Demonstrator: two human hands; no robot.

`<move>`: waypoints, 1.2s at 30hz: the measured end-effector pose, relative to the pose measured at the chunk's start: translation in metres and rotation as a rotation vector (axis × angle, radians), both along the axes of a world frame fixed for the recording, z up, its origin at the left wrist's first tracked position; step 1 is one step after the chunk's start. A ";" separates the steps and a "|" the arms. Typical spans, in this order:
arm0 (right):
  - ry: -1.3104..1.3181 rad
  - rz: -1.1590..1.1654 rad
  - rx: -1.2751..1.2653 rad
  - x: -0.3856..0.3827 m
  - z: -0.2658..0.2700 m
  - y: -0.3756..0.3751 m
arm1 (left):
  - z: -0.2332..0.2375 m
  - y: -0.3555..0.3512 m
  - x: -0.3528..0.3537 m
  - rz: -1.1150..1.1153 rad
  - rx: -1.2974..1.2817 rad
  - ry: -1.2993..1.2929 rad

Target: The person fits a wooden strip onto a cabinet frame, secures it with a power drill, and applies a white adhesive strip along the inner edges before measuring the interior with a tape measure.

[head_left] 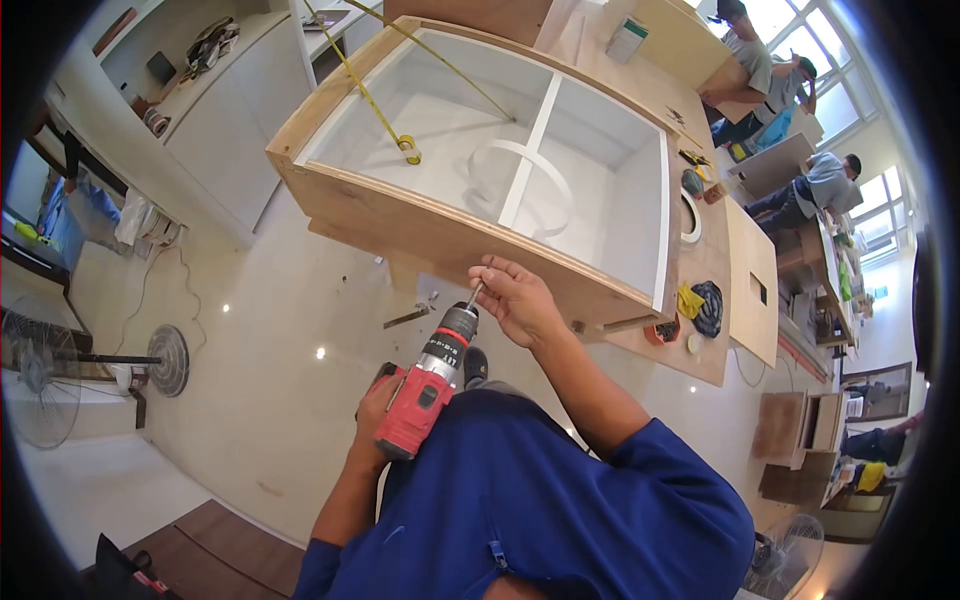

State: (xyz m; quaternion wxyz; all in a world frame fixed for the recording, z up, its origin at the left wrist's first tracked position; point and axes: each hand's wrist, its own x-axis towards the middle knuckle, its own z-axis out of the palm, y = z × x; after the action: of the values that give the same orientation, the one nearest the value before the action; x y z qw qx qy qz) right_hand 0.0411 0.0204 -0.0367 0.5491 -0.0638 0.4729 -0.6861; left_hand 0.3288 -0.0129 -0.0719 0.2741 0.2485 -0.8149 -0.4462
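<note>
My left hand (pixel 376 402) is wrapped round the handle of a red and black cordless drill (pixel 430 385), held in front of my body and pointing away from me. At the front of its chuck, my right hand (pixel 512 302) pinches the thin metal bit (pixel 475 296) between thumb and fingers. Just beyond both hands is a plywood cabinet (pixel 440 240) with a white interior split by a divider (pixel 530 150). Inside it lie a yellow tape measure (pixel 408 150), its blade pulled out, and a curled white strip (pixel 560 190).
Right of the cabinet, a workbench (pixel 700 270) carries a tape roll (pixel 690 218), a black bundle (pixel 708 308) and a yellow cloth (pixel 688 300). Fans (pixel 168 358) stand at the left. Several people (pixel 820 185) are at the far right. Metal pieces (pixel 408 316) lie on the floor.
</note>
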 end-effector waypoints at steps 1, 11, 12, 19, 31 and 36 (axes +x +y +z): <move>-0.013 0.001 -0.003 -0.001 0.000 0.000 | 0.005 0.002 -0.003 -0.004 -0.031 -0.020; -0.029 0.044 -0.047 -0.018 -0.002 -0.009 | 0.017 0.006 -0.016 0.007 0.028 0.002; -0.029 0.047 -0.051 -0.019 -0.003 -0.010 | 0.016 0.005 -0.017 0.018 -0.002 0.004; -0.023 0.071 -0.035 -0.023 -0.002 -0.009 | 0.011 0.004 -0.019 0.019 -0.104 -0.018; -0.018 0.213 0.034 -0.037 -0.002 -0.008 | 0.003 0.009 -0.017 0.044 -0.093 -0.019; -0.022 0.230 0.025 -0.037 -0.004 -0.006 | 0.000 0.010 -0.014 0.043 -0.073 -0.017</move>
State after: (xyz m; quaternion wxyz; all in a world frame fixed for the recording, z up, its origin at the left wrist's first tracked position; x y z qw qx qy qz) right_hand 0.0039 0.0148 -0.0404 0.6303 -0.1032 0.4648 -0.6133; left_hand 0.3146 -0.0027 -0.0714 0.2856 0.2594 -0.8273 -0.4083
